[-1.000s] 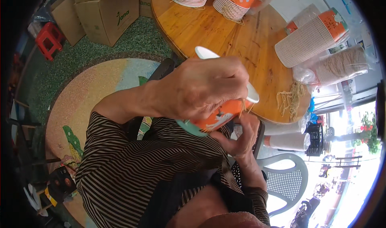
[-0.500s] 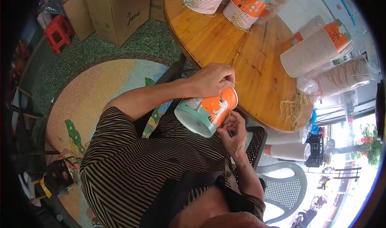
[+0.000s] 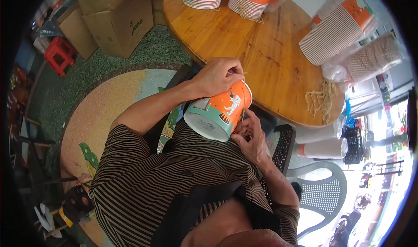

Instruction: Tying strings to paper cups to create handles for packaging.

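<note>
A large orange-and-green paper cup (image 3: 226,109) is tilted over my lap, its pale base toward me and its white rim toward the table. My left hand (image 3: 216,78) is closed on the rim end from above, its fingertips pinched at the edge. Below the cup's right side, my right hand (image 3: 251,138) has its fingers curled close to the wall. A thin string (image 3: 243,113) runs along the cup near the rim, down to the right fingers, which seem to pinch it. The cup's opening faces away and its inside is hidden.
The round wooden table (image 3: 209,33) bears nested cup stacks (image 3: 333,33) and a loose bundle of string (image 3: 320,99). Cardboard boxes (image 3: 122,25) and a red stool (image 3: 60,55) stand at the far left. A grey plastic chair (image 3: 322,194) is at my right.
The view has shifted, so the table and boxes sit higher in the picture. Both hands still hold the cup at nearly the same tilt; the right fingers have moved slightly.
</note>
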`<state>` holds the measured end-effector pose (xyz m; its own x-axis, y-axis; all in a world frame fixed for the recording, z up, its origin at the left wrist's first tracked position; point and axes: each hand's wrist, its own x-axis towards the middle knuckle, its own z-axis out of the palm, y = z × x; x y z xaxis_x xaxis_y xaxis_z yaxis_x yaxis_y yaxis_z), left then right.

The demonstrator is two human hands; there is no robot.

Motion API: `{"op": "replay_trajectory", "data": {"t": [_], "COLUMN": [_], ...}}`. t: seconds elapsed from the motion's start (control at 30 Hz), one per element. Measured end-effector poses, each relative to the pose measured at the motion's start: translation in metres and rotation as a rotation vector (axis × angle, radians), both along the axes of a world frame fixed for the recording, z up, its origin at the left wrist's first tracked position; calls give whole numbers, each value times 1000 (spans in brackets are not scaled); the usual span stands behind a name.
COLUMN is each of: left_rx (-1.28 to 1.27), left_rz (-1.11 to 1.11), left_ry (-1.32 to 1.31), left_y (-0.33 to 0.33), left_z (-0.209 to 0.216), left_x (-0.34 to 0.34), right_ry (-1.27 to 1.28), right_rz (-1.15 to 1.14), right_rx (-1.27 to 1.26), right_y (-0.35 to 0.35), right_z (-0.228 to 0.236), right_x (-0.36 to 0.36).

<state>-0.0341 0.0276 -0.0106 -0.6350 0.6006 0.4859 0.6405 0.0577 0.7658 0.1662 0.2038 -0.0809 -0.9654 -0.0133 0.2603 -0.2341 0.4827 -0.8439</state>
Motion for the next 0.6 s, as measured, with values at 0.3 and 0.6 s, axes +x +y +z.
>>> {"op": "replay_trajectory", "data": {"t": [0.3,0.6], "left_rx": [59,169], "left_rz": [50,30], "left_ry": [-70,-173], "left_y": [-3,0], "left_z": [6,0], "left_x": [-1,0], "right_ry": [34,104], "right_rz": [44,-90], "right_rx": [120,396], "right_y": [-10,-16], "right_z": [29,43], "right_x": [11,12]}}
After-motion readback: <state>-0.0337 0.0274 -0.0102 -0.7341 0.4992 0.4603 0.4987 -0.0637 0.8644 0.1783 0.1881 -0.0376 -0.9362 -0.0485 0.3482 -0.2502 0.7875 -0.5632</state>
